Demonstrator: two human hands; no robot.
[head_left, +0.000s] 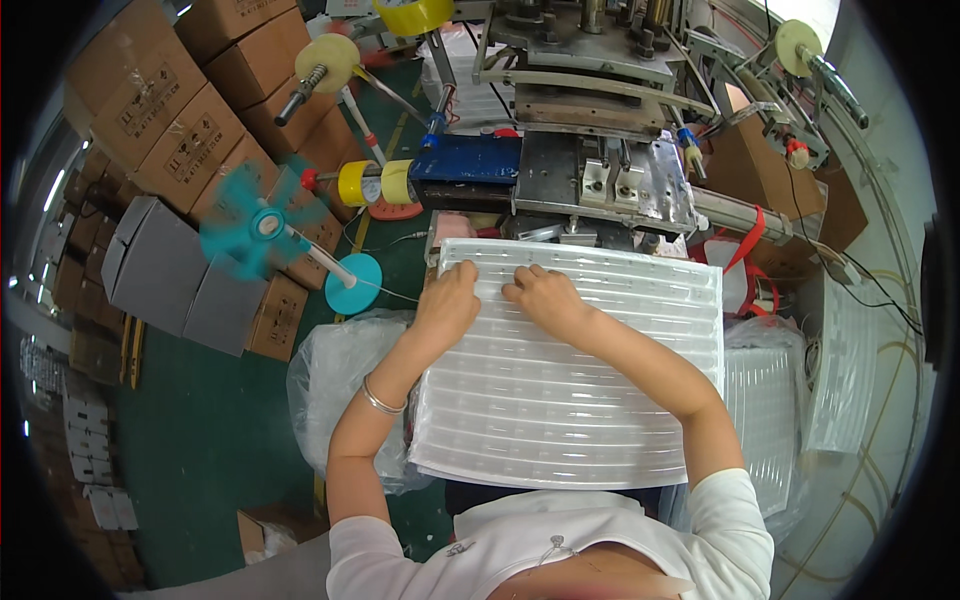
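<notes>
Left hand (446,300) and right hand (545,298) press curled fingers on far end of white ribbed plastic tray (560,400), pinch unclear; tray's far edge sits just before machine (590,180) ahead of fingertips, not yet in

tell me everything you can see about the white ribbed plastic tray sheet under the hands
The white ribbed translucent plastic tray sheet is a wide rectangle moulded in long parallel rows of small pockets. It lies flat on top of a stack of like sheets, its far edge near the grey metal machine. The left hand and right hand press on its far part.
</notes>
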